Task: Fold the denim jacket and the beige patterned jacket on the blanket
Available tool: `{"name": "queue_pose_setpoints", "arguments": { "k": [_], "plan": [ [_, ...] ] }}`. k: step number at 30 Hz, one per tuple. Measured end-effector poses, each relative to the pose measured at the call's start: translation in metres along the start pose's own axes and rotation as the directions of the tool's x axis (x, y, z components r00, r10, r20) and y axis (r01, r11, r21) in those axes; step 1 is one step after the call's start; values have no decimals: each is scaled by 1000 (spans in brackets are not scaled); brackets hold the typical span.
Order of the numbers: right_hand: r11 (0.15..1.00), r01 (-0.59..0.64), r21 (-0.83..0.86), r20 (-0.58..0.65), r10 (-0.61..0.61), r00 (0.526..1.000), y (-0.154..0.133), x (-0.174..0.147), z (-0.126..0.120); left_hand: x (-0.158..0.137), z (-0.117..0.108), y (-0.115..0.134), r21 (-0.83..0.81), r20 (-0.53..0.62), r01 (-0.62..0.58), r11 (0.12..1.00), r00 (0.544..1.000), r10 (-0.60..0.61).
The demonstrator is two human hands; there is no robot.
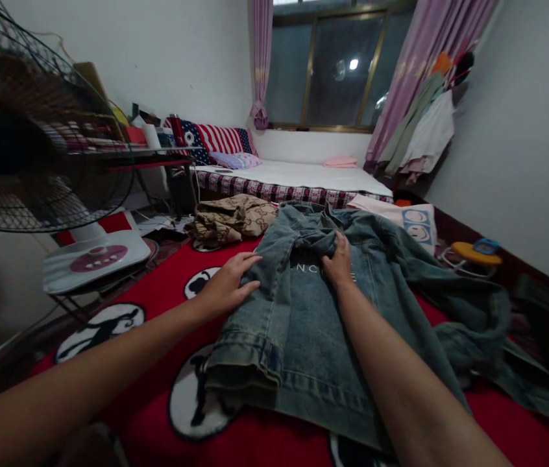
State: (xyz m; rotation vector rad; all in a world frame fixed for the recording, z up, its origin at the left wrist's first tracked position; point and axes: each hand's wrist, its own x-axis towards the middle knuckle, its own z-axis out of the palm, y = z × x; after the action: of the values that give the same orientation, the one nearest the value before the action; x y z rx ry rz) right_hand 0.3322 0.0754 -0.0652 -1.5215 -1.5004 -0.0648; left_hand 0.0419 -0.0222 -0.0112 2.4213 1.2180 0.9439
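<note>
On the red blanket (158, 285) in front of me lies a denim jacket (304, 324), spread back-side up with its hem toward me and its collar end away. From the one head view, my left hand (228, 285) rests flat and open, fingers together, on the jacket's left edge where a sleeve has been folded inward over the body; the palm presses the fold down so the cloth stays put. My right hand (339, 263) is closed on a bunch of denim near the middle of the upper back, just over some pale lettering, pinching the fabric so that part is gathered and lifted a little. The other sleeve trails off to the right, loose and crumpled over the blanket, well apart from both hands.

Beyond the jacket's far left corner sits a tan patterned garment (230, 220) in a heap, just beside the denim but not touching my hands. A pale cloth with smiley faces (418, 224) lies past the jacket's right shoulder. Farther back is a mattress (304, 175) with a striped pillow (220, 139) at its left end, below a window (337, 65) with pink curtains. A big fan (36, 149) stands close on my left, its cage filling that side. Clothes (425, 130) hang against the right wall.
</note>
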Motion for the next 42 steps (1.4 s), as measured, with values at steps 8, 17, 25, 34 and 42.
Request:
{"name": "queue_pose_setpoints", "arguments": {
  "k": [8,17,25,34,42],
  "plan": [
    [993,95,-62,99,-89,991,-55,-22,-15,-20,-4,31,26,175,-5,1000,985,1],
    [901,-86,425,446,-126,886,-106,-31,10,-44,-26,75,163,577,-242,957,810,106],
    [877,-368,308,285,283,916,-95,-13,-3,-14,-21,100,-131,575,-71,989,807,134],
    [882,-425,204,357,337,871,-66,-16,13,94,21,64,-247,328,193,950,939,-105],
    [758,-352,549,-127,492,861,-30,-4,4,123,105,-28,-208,-444,230,951,844,-302]
  ]
}}
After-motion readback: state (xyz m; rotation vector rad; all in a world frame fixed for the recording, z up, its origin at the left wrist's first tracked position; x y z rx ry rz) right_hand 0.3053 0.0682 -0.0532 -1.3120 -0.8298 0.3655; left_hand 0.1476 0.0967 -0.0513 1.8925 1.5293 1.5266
